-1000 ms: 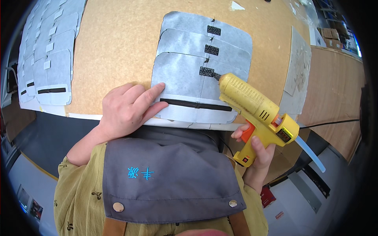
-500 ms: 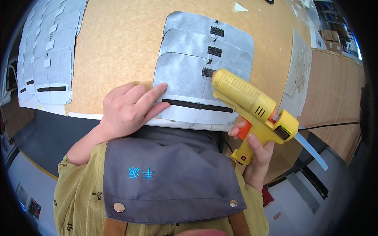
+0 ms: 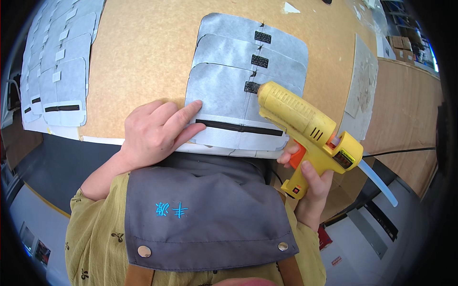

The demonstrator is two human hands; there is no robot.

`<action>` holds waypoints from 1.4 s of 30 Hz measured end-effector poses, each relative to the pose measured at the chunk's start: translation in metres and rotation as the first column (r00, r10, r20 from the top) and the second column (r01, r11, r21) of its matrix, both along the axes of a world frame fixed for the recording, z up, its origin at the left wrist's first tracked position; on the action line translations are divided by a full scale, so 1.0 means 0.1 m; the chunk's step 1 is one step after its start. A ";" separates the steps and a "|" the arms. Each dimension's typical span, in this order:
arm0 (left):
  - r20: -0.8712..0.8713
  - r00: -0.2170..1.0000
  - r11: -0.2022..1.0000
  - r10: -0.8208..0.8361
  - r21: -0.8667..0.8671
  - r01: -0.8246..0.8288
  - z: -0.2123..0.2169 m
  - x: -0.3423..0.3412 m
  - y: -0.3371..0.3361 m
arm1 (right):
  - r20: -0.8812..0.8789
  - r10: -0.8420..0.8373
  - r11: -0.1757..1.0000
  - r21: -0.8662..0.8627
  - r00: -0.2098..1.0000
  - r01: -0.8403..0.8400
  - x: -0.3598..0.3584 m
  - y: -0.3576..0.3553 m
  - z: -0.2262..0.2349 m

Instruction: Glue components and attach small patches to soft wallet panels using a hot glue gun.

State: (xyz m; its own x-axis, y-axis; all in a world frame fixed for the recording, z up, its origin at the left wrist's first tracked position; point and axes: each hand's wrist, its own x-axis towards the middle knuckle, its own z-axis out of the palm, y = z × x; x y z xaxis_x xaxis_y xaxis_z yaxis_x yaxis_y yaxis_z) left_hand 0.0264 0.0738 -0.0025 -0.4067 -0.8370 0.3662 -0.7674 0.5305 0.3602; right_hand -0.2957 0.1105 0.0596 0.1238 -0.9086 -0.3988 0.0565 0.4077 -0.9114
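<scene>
My right hand (image 3: 312, 183) is wrapped round the grip of a yellow glue gun (image 3: 298, 112), with fingers at its orange trigger. A pale glue stick (image 3: 379, 183) pokes out of the gun's rear end. The nozzle is at the small black patch (image 3: 251, 87) on the nearest of several overlapping grey fabric panels (image 3: 217, 86); whether it touches, I cannot tell. A black strip (image 3: 229, 126) crosses that panel's near end. My left hand (image 3: 157, 131) rests at the panel's left edge, forefinger and thumb stretched out and apart on it.
More overlapping grey panels (image 3: 71, 90) with small white tabs lie at the table's left. A stained pale board (image 3: 360, 90) lies along the right side. The gun's black cord (image 3: 400, 152) runs off to the right. White scraps (image 3: 290, 8) are at the far edge.
The glue gun's nozzle has shifted very slightly right, showing more of the nearest black patch. My left hand stays in place.
</scene>
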 end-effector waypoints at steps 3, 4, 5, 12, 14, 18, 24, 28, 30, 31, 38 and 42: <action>-0.012 1.000 1.000 -0.012 -0.001 0.012 -0.01 0.00 0.00 | -0.016 0.027 1.000 -0.006 1.000 -0.027 -0.04 0.01 -0.02; -0.029 0.999 1.000 -0.020 -0.004 0.020 -0.02 0.00 0.00 | -0.016 0.025 1.000 -0.006 1.000 -0.025 -0.06 0.02 -0.03; -0.028 0.999 1.000 -0.021 -0.003 0.021 -0.02 0.00 0.01 | 0.009 0.018 1.000 -0.009 1.000 -0.018 -0.09 0.03 -0.05; -0.030 0.999 1.000 -0.027 -0.002 0.027 -0.02 0.00 0.01 | 0.016 -0.045 0.999 0.003 0.999 0.045 -0.17 0.11 -0.05; -0.031 0.999 1.000 -0.026 -0.001 0.026 -0.02 0.00 0.01 | 0.016 -0.046 0.999 -0.004 0.999 0.047 -0.17 0.11 -0.06; -0.024 0.999 1.000 -0.023 0.013 0.023 -0.02 0.00 0.01 | 0.009 -0.044 0.999 0.010 0.999 0.044 -0.18 0.13 -0.05; -0.026 0.999 0.999 -0.022 0.023 0.023 -0.01 0.00 0.01 | 0.007 -0.023 1.000 -0.003 1.000 0.023 -0.18 0.16 -0.06; -0.031 0.999 1.000 -0.023 0.021 0.023 -0.01 0.00 0.01 | 0.024 -0.062 0.998 -0.032 0.998 0.063 -0.13 0.11 -0.03; -0.029 0.999 0.999 -0.023 0.023 0.024 -0.01 0.01 0.01 | -0.023 -0.038 0.999 0.003 0.999 0.038 -0.13 0.09 -0.02; -0.026 0.999 0.999 -0.024 0.024 0.024 -0.02 0.01 0.02 | -0.023 -0.036 0.999 0.004 0.999 0.036 -0.13 0.09 -0.03; -0.026 0.999 1.000 -0.024 0.020 0.024 -0.01 0.01 0.01 | 0.019 -0.035 0.999 -0.007 0.999 0.035 -0.15 0.10 -0.06; -0.031 0.999 1.000 -0.018 0.007 0.018 -0.02 0.00 0.01 | 0.055 -0.061 0.998 -0.009 0.997 0.061 -0.11 0.12 0.00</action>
